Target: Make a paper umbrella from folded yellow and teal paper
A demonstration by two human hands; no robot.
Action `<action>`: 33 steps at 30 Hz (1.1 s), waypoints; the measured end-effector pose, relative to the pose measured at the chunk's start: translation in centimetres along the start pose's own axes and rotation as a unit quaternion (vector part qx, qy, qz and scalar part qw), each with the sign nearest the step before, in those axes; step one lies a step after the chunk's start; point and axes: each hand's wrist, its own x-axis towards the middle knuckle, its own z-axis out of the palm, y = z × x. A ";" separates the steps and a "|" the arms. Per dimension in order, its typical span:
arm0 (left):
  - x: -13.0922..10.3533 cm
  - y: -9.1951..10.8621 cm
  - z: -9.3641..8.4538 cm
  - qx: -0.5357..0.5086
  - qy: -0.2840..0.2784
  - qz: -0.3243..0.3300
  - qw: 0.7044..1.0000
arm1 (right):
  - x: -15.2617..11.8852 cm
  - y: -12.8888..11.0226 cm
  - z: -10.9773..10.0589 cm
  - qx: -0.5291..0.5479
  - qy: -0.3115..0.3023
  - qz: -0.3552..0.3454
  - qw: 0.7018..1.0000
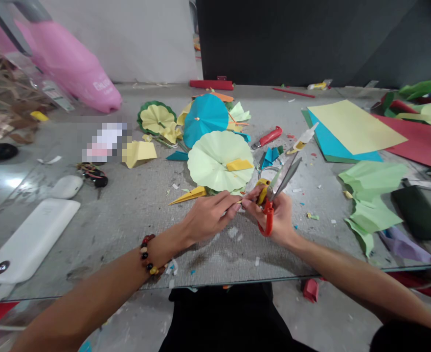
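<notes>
Closest in, the left hand (212, 213) wears a beaded bracelet (144, 254) at the wrist and reaches in over the near part of the tabletop (120, 195). Its fingers are curled together, the thumb and fingertips pinching one end of a small pale yellow piece (239, 202); fingers and blur hide most of it, so its shape is hard to tell. The right hand (280, 222) meets it, thumb and forefinger closed at the piece's other end, so that the two sets of fingertips nearly touch. The right hand also carries a pair of scissors (268, 224), with the red-orange handle loop against the palm side and the blades tilted up and away from the person, slightly parted.

Just beyond the left hand's fingers lies a folded yellow paper point (189, 195). Past the fingertips is a pale green scalloped paper disc (206, 164), bearing a folded yellow strip (239, 165). A silvery ring of tape (269, 173) sits just beyond the right hand, partly covered by blue paper scraps (270, 156). A glue bottle (304, 141) stands tilted behind the scissor tips. Farther out, a blue pleated paper disc (208, 117) leans behind the green one, with a red-handled cutter (270, 137) to its right.
</notes>
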 end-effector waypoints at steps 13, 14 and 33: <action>-0.4 -0.2 -0.4 -0.008 0.075 0.000 0.997 | 0.8 -0.2 -0.5 -0.002 -0.058 0.088 0.994; -0.4 -0.2 -0.5 -0.014 0.074 0.003 0.997 | 0.8 -0.3 -0.5 -0.001 -0.065 0.089 0.994; -0.4 0.1 -1.4 -0.092 0.152 -0.019 0.984 | 4.1 -3.9 -3.7 -0.168 -0.199 0.132 0.956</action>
